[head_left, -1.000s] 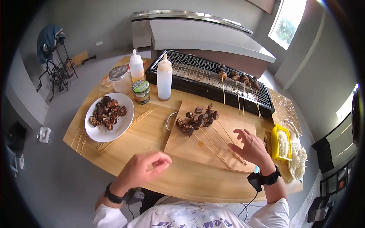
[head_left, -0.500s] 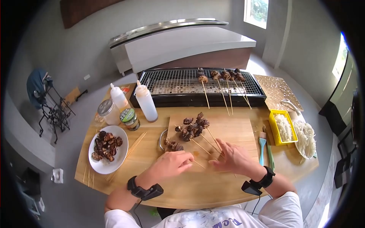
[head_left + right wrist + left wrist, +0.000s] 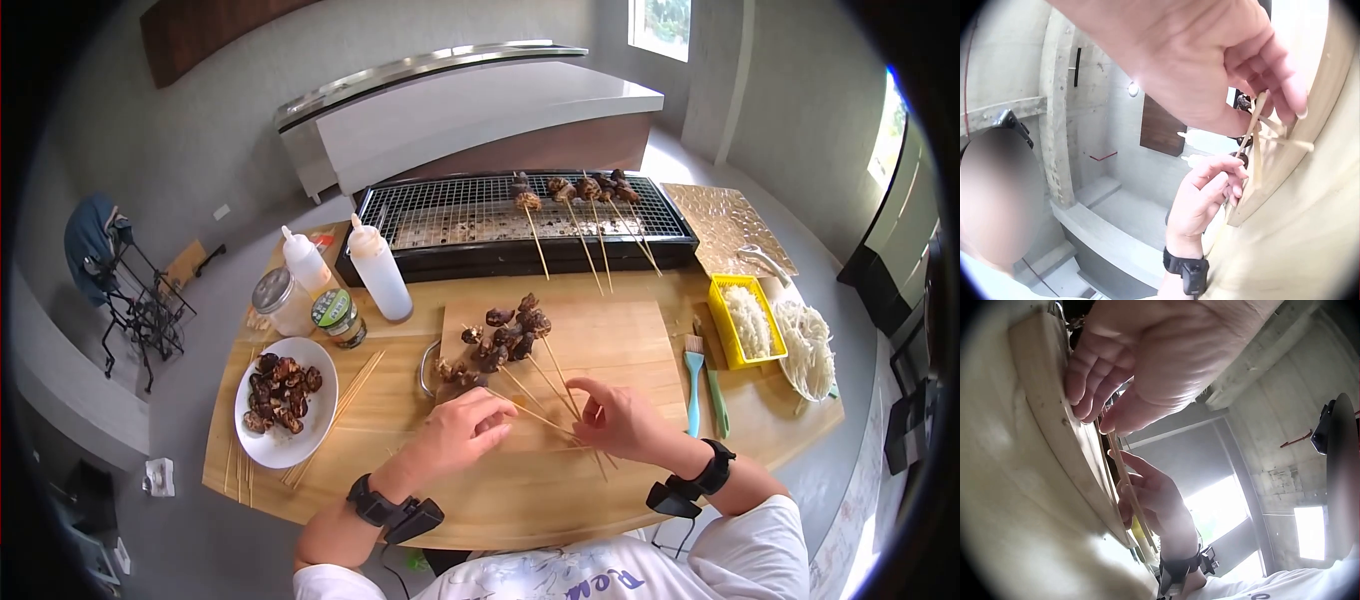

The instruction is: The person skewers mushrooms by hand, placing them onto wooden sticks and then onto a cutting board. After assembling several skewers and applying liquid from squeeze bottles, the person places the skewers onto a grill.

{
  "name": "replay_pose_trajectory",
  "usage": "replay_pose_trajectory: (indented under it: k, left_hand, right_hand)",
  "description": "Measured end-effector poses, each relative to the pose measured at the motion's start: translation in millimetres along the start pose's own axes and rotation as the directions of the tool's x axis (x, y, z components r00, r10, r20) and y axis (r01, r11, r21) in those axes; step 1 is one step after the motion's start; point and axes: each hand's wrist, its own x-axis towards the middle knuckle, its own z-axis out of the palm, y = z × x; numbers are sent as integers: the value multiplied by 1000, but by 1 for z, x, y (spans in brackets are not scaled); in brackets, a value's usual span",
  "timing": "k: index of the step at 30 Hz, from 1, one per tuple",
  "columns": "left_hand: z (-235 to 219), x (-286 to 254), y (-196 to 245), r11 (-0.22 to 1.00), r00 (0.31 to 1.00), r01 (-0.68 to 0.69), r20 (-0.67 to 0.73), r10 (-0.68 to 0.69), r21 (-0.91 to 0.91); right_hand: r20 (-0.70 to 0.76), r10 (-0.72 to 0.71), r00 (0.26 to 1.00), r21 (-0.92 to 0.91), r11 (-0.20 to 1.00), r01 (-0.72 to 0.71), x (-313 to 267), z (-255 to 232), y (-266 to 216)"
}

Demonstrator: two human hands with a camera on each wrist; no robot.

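Several mushroom skewers (image 3: 508,335) with dark brown caps lie on the wooden cutting board (image 3: 630,340), their bare sticks pointing toward me. My left hand (image 3: 462,432) pinches the stick of another mushroom skewer (image 3: 455,374) at the board's left side; in the left wrist view that stick (image 3: 1124,469) runs from its thumb toward the other hand. At the stick ends, my right hand (image 3: 622,425) has thumb and fingers curled round the bamboo sticks (image 3: 1256,140), which cross one another in the right wrist view.
A grill (image 3: 430,245) with several skewers stands behind the board. On the left are a plate of mushrooms (image 3: 325,400), loose sticks (image 3: 345,405), a jar (image 3: 285,303), a can (image 3: 338,318) and squeeze bottles (image 3: 380,275). At right lie a brush (image 3: 693,385) and a yellow basket (image 3: 718,325).
Both hands have come in over the board, the left moving right with a mushroom skewer, the right closing on the stick ends. The head view has shifted.
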Motion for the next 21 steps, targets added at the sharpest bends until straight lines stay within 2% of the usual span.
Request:
replay_pose_trajectory:
  k: [2, 4, 5, 7, 8, 10, 11, 13, 14, 16, 17, 19, 20, 21]
  left_hand:
    - [0, 1, 1, 1000, 1000, 4, 5, -4, 9]
    - [0, 1, 3, 1000, 1000, 12, 10, -12, 15]
    - [1, 2, 4, 1000, 1000, 16, -3, -16, 6]
    - [4, 2, 5, 1000, 1000, 22, -18, -22, -4]
    - [6, 2, 3, 999, 999, 22, -47, -25, -47]
    - [7, 2, 1, 996, 997, 23, -76, -29, -88]
    - [8, 2, 0, 995, 996, 20, -82, -28, -94]
    - [8, 2, -1, 995, 996, 13, -84, -22, -100]
    - [7, 2, -1, 994, 997, 29, -72, -36, -105]
    - [6, 3, -1, 993, 997, 44, -54, -50, -109]
    - [7, 2, -2, 991, 997, 46, -48, -52, -123]
    - [7, 2, -3, 989, 998, 48, -42, -54, -137]
    - [6, 2, -2, 989, 997, 60, -32, -65, -137]
    - [5, 2, -2, 988, 997, 73, -22, -76, -136]
  right_hand:
    - [4, -30, 1000, 55, 998, 30, -1, -2, 3]
    - [131, 65, 989, 297, 950, -101, -2, -6, 0]
    - [131, 66, 989, 298, 949, -103, -2, -3, 3]
    - [136, 86, 987, 561, 814, -148, 1, 4, 9]
    - [139, 85, 987, 560, 815, -149, 0, 2, 6]
    - [233, 112, 966, 641, 730, -240, -3, -3, -4]
    - [233, 112, 966, 641, 730, -239, -3, -4, -6]
    - [358, 128, 925, 545, 775, -318, -4, -5, -8]
    - [353, 130, 926, 547, 775, -318, -5, -4, -8]
    - [463, 95, 882, 679, 601, -421, -9, 5, -10]
    - [461, 97, 882, 682, 598, -422, -10, 10, -10]
    - [499, -5, 866, 841, 242, -483, -8, 20, -5]
    - [499, -5, 866, 841, 241, -484, -7, 23, -3]
    - [515, -37, 856, 853, 119, -508, -5, 25, -1]
